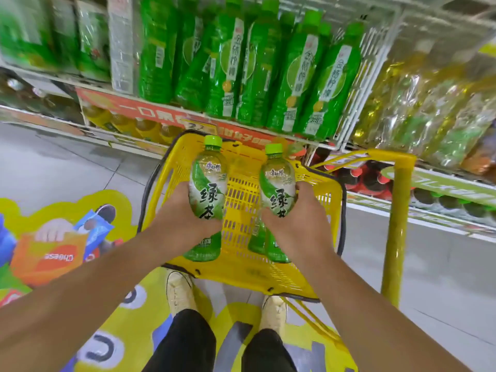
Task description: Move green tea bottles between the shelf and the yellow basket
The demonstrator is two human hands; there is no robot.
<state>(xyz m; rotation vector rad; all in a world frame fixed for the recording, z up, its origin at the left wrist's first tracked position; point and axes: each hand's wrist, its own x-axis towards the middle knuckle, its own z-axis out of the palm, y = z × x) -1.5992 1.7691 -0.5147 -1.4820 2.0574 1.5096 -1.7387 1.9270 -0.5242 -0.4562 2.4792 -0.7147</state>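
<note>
My left hand grips a green tea bottle round its middle, cap pointing toward the shelf. My right hand grips a second green tea bottle the same way. Both bottles hang above the yellow basket, which stands on the floor at my feet. A third green bottle shows partly beside my right hand, low in the basket. The shelf ahead holds a row of green lemon-drink bottles.
The basket's yellow pull handle stands upright at the right. Wrapped bottle packs fill the right shelf, red-capped bottles sit lower. Green cartons stand at the upper left. A colourful floor sticker lies to the left.
</note>
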